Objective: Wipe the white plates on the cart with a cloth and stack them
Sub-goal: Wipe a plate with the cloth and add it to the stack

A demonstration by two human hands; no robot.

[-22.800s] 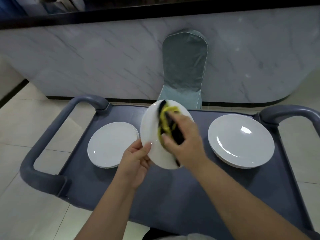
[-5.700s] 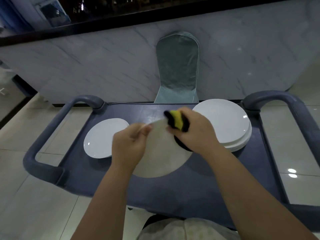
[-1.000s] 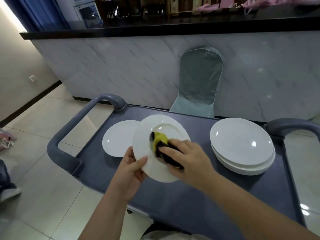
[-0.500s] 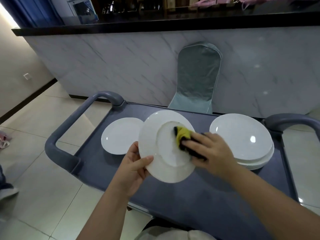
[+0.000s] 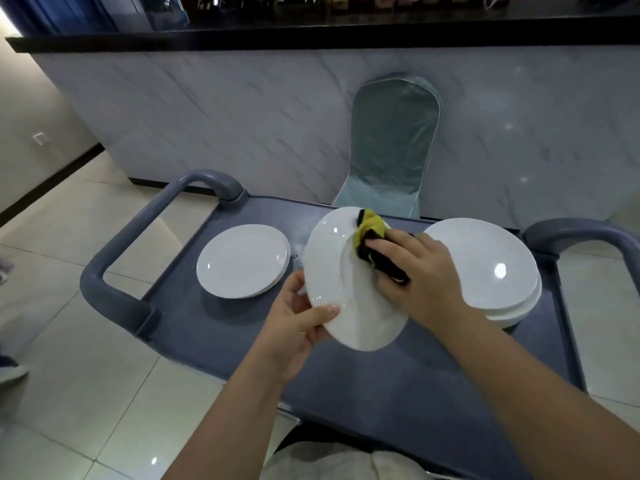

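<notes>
The person is in the wiping step: the left hand [image 5: 294,318] pinches the rim of a tilted white plate [image 5: 341,289] held up over the cart [image 5: 214,327], while the right hand [image 5: 412,271] grips the yellow and black cloth [image 5: 372,237] and presses it on the plate. I think the next move is to lay this plate gently on the stack of plates [image 5: 485,268] at the right, and one more small plate [image 5: 242,259] waits at the left.

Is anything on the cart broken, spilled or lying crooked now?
Nothing stands out. The held plate is tilted only because the left hand grips its rim while the right hand wipes it with the cloth. The left plate and the right stack lie flat on the cart.
</notes>
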